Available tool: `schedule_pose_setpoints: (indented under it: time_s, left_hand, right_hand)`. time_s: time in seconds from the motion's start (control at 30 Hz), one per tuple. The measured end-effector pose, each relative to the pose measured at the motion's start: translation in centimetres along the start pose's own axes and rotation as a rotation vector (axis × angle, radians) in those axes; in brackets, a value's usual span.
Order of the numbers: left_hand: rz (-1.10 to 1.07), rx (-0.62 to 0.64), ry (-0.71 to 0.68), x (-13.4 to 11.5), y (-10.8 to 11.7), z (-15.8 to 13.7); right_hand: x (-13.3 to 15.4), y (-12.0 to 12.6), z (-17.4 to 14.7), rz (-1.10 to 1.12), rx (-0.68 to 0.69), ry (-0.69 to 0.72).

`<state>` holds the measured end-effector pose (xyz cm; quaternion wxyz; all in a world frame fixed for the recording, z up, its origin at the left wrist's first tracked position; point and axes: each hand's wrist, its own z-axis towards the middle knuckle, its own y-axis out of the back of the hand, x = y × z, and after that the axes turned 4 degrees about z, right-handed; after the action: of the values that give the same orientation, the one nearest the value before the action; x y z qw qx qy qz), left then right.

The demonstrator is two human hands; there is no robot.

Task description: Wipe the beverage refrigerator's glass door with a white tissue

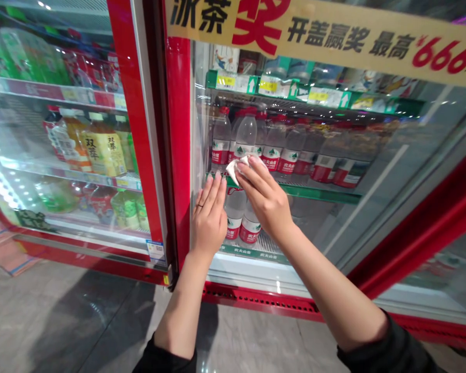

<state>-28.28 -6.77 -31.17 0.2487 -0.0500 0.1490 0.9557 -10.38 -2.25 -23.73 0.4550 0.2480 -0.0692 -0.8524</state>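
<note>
The left hand, empty with fingers extended, appears to rest on the glass door. The right hand grasps a white cloth beneath its fingers, seemingly against the same door. Wiping appears to be in hand; another stroke calls for even, flat pressure. The cloth looks crumpled, one corner loose. Behind the glass stand red-capped bottles.

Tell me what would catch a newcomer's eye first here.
At the picture's centre, the right hand holds a white cloth at the glass door, the left hand lower beside it. A yellow banner with big red and black characters crosses the top right. Red-capped bottles stand behind the glass.
</note>
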Motion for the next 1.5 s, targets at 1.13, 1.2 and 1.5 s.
schedule_pose_setpoints:
  time_s: [1.13,1.2,1.5]
  left_hand:
    - [0.019,0.085,-0.112,-4.8,-2.6,0.0]
    - [0.028,0.084,-0.132,-5.2,-2.6,0.1]
    - [0.016,0.165,-0.219,-7.7,-3.4,-0.6]
  right_hand:
    - [-3.0,3.8,-2.9,-0.089,-0.169,-0.148]
    - [-2.6,4.4,-4.1,-0.057,-0.095,-0.139]
    - [-4.5,5.4,-5.3,-0.078,-0.208,-0.248]
